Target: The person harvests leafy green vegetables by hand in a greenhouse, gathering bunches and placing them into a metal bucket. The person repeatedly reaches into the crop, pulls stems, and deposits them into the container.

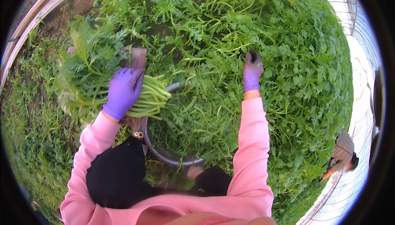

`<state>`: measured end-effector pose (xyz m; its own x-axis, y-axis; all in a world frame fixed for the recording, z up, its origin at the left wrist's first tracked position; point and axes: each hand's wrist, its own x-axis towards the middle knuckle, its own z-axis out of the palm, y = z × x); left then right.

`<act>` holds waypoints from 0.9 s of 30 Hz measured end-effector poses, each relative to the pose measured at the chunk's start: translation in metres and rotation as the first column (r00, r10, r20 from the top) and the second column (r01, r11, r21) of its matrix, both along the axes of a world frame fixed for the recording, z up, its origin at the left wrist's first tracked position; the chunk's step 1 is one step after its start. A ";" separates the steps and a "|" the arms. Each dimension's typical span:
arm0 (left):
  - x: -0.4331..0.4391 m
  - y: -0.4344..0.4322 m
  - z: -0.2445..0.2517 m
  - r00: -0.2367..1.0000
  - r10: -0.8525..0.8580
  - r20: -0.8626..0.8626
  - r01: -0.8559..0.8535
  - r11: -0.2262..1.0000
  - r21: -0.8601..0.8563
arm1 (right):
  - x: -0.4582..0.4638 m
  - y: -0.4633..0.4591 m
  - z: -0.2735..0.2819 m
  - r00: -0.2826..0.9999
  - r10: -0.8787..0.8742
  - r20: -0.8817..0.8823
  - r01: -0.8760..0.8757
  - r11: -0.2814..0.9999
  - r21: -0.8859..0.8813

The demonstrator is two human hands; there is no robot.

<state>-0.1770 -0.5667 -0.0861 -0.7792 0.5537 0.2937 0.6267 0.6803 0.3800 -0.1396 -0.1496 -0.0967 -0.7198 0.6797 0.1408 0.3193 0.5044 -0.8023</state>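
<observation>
My left hand [125, 90], in a purple glove, is closed around a thick bunch of leafy greens [151, 97]. The cut-looking pale stems point right and the feathery leaves spread to the left. Away to the right, my right hand [253, 70] reaches into the standing greens [296, 70]. Its purple glove is dark with soil at the fingers, and the fingertips are partly lost among stems, so I cannot tell what they hold. Between my legs stands a round tub [166, 160] with a grey rim, with loose greens [191, 123] heaped in and over it.
A brown flat object [139, 57] shows partly beneath the bunch. Low plants and bare soil [61, 18] lie left, along a pale border [40, 7]. Another person [343, 151] bends over the bed at far right, beside the hooped plastic greenhouse wall [361, 101].
</observation>
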 end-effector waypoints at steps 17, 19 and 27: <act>-0.007 0.009 0.015 0.993 -0.043 0.112 0.037 0.998 0.053 | -0.083 0.025 -0.111 0.951 0.259 -0.171 -0.275 0.445 -0.853; -0.007 0.009 0.016 0.994 -0.042 0.105 0.037 0.998 0.054 | -0.084 0.027 -0.119 0.963 0.264 0.048 -0.116 0.571 -0.812; -0.007 0.007 0.016 0.988 -0.034 0.153 0.025 0.998 0.060 | -0.073 0.094 -0.125 0.946 -0.081 0.313 -0.052 0.918 0.394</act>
<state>-0.1836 -0.5596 -0.0698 -0.8012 0.5626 0.2040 0.5772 0.6366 0.5114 -0.2130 -0.0556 -0.2220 -0.7614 0.6272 0.1642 0.5320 0.7491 -0.3946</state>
